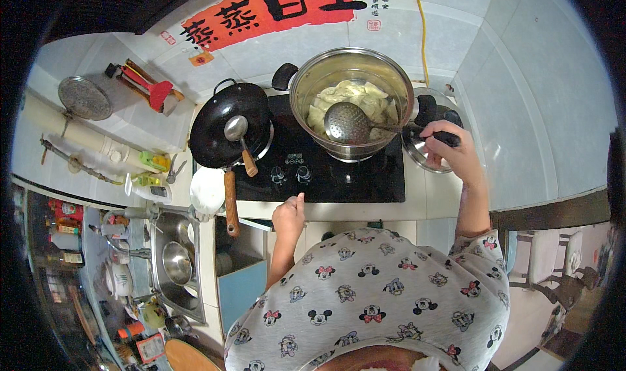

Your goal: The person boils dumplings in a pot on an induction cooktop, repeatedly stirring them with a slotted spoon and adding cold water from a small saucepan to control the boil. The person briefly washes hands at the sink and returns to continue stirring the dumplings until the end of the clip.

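Note:
My right hand [453, 150] is closed round the black handle of a perforated metal skimmer [347, 123]. The round head of the skimmer tilts over the inside of a large steel pot [301, 120] on the right burner. Pale dumplings [358, 95] are heaped in the pot, partly covered by the skimmer head. At the front edge of the counter my left hand [289, 218] is loosely closed, near the stove knobs [303, 174], with nothing visible in it. A glass lid [427, 159] with a steel rim lies beside the pot, partly behind my right hand.
A black wok [212, 133] sits on the left of the black cooktop [365, 185], with a wooden-handled metal ladle [236, 128] resting in it. A white plate [207, 191] is below the wok. Farther left is a steel sink [199, 311] holding a metal bowl [176, 261].

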The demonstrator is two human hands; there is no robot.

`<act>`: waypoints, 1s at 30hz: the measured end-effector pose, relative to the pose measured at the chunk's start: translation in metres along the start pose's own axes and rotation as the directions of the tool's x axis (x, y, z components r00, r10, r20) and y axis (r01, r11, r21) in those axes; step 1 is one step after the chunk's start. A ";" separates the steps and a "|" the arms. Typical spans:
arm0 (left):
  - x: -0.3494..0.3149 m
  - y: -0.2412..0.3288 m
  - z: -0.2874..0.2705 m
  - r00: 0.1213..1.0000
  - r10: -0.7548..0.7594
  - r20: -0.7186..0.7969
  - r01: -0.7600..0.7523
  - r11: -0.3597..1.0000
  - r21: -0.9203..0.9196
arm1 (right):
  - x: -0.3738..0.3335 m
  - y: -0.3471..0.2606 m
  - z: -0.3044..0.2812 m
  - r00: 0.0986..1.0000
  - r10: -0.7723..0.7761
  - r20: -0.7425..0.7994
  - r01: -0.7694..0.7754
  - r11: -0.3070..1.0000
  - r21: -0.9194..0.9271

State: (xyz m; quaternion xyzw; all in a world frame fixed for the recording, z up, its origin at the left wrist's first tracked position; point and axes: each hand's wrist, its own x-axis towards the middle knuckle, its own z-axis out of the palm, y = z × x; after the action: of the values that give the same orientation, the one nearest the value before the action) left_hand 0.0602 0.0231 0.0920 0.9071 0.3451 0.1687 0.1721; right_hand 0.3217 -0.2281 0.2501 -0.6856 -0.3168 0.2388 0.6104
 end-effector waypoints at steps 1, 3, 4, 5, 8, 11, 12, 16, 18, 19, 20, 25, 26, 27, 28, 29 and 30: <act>0.000 0.000 0.001 1.000 -0.008 0.000 0.008 1.000 -0.005 | 0.004 0.004 0.003 1.000 -0.003 -0.004 0.003 1.000 0.017; 0.001 -0.004 0.004 1.000 -0.026 0.000 0.026 1.000 -0.011 | 0.010 0.014 0.010 1.000 -0.009 -0.009 0.010 0.998 0.057; 0.001 -0.005 0.004 1.000 -0.023 -0.004 0.023 1.000 -0.017 | 0.011 0.019 0.014 0.999 0.038 -0.025 -0.036 0.997 0.071; 0.001 -0.006 0.005 1.000 -0.018 -0.009 0.018 0.999 -0.026 | 0.012 0.025 0.019 0.999 0.008 -0.034 -0.006 0.998 0.063; 0.004 -0.008 0.009 1.000 0.003 -0.013 -0.004 0.996 -0.091 | 0.013 0.034 0.037 0.996 -0.015 -0.083 0.016 1.000 0.017; 0.006 -0.003 0.005 0.999 0.024 -0.021 -0.026 0.993 -0.112 | 0.003 0.042 0.052 0.972 -0.191 -0.139 0.165 0.969 -0.182; 0.007 -0.001 0.003 0.999 0.031 -0.025 -0.033 0.993 -0.110 | 0.003 0.051 0.051 0.923 -0.372 -0.101 0.311 0.872 -0.377; 0.006 -0.003 0.005 0.999 0.052 -0.011 -0.053 0.991 -0.125 | -0.019 0.064 0.059 0.903 -0.383 -0.193 0.307 0.892 -0.332; 0.009 -0.004 0.009 0.997 0.074 0.022 -0.068 0.977 -0.202 | -0.030 0.073 0.059 0.851 -0.484 -0.203 0.369 0.827 -0.424; 0.011 -0.004 0.013 0.997 0.083 0.006 -0.079 0.967 -0.241 | -0.035 0.082 0.058 0.819 -0.536 -0.205 0.401 0.791 -0.463; 0.014 -0.008 0.018 0.996 0.087 -0.015 -0.088 0.958 -0.274 | -0.039 0.096 0.059 0.840 -0.499 -0.213 0.375 0.818 -0.437; 0.040 -0.034 0.045 0.993 0.103 -0.062 -0.114 0.967 -0.227 | -0.046 0.111 0.074 0.797 -0.532 -0.287 0.404 0.822 -0.400; 0.047 -0.041 0.053 0.997 0.073 -0.025 -0.076 0.974 -0.211 | -0.045 0.113 0.078 0.771 -0.555 -0.313 0.426 0.814 -0.394; 0.054 -0.040 0.058 0.996 0.086 -0.037 -0.091 0.981 -0.168 | -0.046 0.117 0.079 0.765 -0.551 -0.334 0.431 0.823 -0.371; 0.060 -0.038 0.062 0.994 0.101 -0.048 -0.106 0.986 -0.125 | -0.046 0.121 0.081 0.759 -0.547 -0.354 0.436 0.830 -0.348; 0.066 -0.036 0.065 0.991 0.117 -0.063 -0.121 0.989 -0.081 | -0.046 0.121 0.082 0.750 -0.545 -0.375 0.444 0.835 -0.325; 0.071 -0.034 0.067 0.995 0.098 -0.004 -0.099 0.993 -0.060 | -0.046 0.121 0.083 0.761 -0.526 -0.379 0.439 0.849 -0.295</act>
State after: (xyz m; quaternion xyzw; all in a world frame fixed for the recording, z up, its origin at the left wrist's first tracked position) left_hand 0.1194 0.0829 0.0318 0.9174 0.2947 0.1877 0.1907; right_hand 0.2481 -0.2109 0.1163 -0.6709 -0.3554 -0.1219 0.6393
